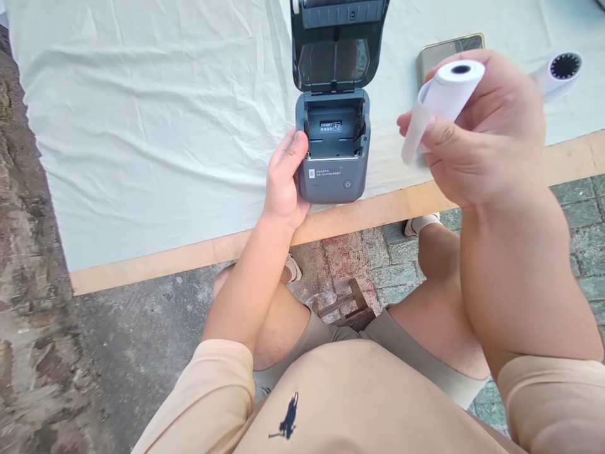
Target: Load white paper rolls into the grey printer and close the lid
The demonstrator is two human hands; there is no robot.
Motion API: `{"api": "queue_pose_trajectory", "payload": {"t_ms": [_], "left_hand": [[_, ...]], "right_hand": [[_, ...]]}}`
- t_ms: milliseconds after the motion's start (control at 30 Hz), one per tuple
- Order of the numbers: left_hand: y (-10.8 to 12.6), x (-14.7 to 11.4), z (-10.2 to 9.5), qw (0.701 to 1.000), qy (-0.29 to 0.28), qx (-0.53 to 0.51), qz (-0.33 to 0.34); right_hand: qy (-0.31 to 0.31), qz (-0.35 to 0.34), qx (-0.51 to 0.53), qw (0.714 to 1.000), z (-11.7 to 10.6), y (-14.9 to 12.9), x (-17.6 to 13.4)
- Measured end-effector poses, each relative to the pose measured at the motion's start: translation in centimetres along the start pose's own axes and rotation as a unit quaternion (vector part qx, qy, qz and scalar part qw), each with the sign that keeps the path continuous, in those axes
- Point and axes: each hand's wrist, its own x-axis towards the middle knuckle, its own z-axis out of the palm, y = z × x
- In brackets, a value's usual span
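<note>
A dark grey label printer [333, 180] stands near the front edge of the cloth-covered table, its lid [338, 47] swung up and back. Inside, the paper bay shows a small printed sticker and no roll. My left hand [286, 176] grips the printer's left side, thumb on the rim of the bay. To the right, raised above the table, my right hand [482, 126] holds a white paper roll [451, 88] between thumb and fingers. A loose strip of the paper hangs down at the roll's left, by my thumb.
Behind my right hand lies a phone [428, 60]. A second white roll [558, 79] with a black toothed core rests farther right. Pale cloth [165, 126] covers the table, with its wooden edge [378, 211] bare along the front. A wooden stool [352, 306] shows below.
</note>
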Motion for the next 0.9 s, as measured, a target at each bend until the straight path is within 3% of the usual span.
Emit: {"api": "queue_pose_trajectory", "payload": {"t_ms": [233,367,567,800,900], "left_hand": [[0.0,0.0,0.1,1.000,0.003,0.014,0.006],[0.2,-0.2,0.5,1.000,-0.009,0.019,0.015],[0.1,-0.5,0.6,0.999,-0.034,0.000,0.020],[-0.3,-0.5,0.2,0.999,-0.028,0.017,0.032],[-0.3,-0.4,0.1,0.999,-0.029,0.003,0.032]], "right_hand": [[0.023,-0.064,-0.022,0.997,0.9,-1.2,-0.6],[0.026,-0.090,-0.095,0.991,2.1,-2.0,-1.3],[0.012,-0.176,-0.290,0.941,3.6,-1.7,-0.9],[-0.069,-0.111,-0.433,0.892,4.3,-2.1,0.1],[-0.049,-0.123,-0.413,0.901,4.4,-2.0,0.3]]}}
